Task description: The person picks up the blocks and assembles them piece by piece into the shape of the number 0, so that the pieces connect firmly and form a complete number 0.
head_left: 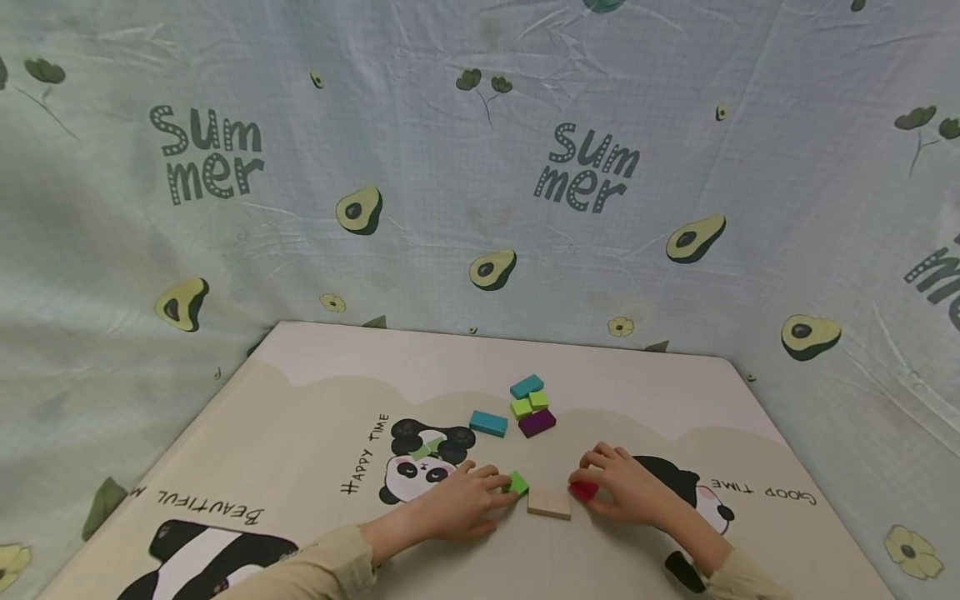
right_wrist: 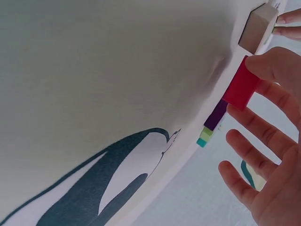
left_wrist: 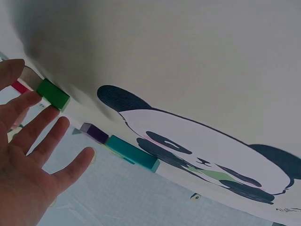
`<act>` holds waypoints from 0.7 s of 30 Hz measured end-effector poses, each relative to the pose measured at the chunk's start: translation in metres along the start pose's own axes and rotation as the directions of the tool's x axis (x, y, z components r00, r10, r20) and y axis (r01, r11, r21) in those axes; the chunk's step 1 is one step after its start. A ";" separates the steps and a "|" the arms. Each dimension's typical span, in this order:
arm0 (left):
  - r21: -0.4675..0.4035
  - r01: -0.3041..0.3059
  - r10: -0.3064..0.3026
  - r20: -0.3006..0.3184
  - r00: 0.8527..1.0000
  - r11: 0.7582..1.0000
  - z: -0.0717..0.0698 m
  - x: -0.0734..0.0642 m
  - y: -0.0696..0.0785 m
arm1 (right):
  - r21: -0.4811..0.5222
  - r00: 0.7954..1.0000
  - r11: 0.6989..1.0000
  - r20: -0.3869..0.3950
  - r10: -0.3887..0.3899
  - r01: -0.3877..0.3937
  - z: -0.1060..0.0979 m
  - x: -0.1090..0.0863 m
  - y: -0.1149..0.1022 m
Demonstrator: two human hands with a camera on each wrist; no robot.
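Note:
In the head view my left hand (head_left: 463, 502) is at a small green block (head_left: 517, 482). Its fingertips meet one side of the block (left_wrist: 53, 94) in the left wrist view, while the thumb stands apart from it. My right hand (head_left: 618, 485) pinches a red block (head_left: 583, 490) between thumb and fingers; that red block (right_wrist: 242, 84) shows its broad face in the right wrist view. Between the hands lies a flat plain wooden block (head_left: 549, 503), its left end close to the green block.
Farther back on the panda-printed table (head_left: 315, 433) is a loose group: a blue block (head_left: 489, 423), a teal block (head_left: 527, 386), two lime blocks (head_left: 529, 404) and a purple block (head_left: 537, 422). A printed cloth (head_left: 420, 167) hangs behind the table's far edge.

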State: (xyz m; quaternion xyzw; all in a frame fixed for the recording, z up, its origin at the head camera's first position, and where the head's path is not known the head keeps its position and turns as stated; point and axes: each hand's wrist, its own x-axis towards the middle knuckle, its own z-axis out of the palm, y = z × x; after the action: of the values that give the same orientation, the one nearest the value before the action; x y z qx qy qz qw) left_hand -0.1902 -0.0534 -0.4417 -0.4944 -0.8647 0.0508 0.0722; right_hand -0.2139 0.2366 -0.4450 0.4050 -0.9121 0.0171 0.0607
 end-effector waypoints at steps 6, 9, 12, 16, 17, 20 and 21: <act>-0.004 0.005 -0.005 0.000 1.000 1.000 0.000 0.000 0.001 | 0.016 1.000 1.000 0.021 -0.015 0.015 0.001 -0.005 -0.001; -0.003 0.002 -0.002 -0.003 1.000 1.000 0.000 0.000 0.000 | 0.014 1.000 0.999 0.010 -0.030 0.030 0.003 -0.007 0.000; -0.004 -0.001 0.001 -0.005 1.000 1.000 0.001 0.000 0.000 | 0.015 0.999 0.999 -0.017 -0.044 0.045 0.006 -0.008 0.001; -0.006 -0.005 0.005 -0.012 1.000 1.000 0.002 0.000 0.000 | 0.009 0.997 0.999 -0.056 -0.050 0.050 0.008 -0.009 0.003; -0.007 -0.006 0.006 -0.013 1.000 1.000 0.002 0.000 0.000 | 0.007 0.997 0.999 -0.064 -0.048 0.048 0.008 -0.009 0.003; -0.007 -0.006 0.005 -0.010 1.000 1.000 0.003 0.000 0.000 | 0.006 0.998 0.999 -0.061 -0.033 0.033 0.008 -0.010 0.002; -0.008 -0.005 0.005 -0.008 1.000 1.000 0.003 0.000 0.000 | 0.010 0.998 1.000 -0.056 -0.028 0.029 0.008 -0.010 0.002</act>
State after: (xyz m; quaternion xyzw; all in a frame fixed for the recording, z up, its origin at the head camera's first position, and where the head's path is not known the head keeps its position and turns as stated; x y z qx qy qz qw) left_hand -0.1912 -0.0533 -0.4444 -0.4970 -0.8634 0.0458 0.0735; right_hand -0.2096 0.2445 -0.4538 0.4175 -0.9042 0.0325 0.0842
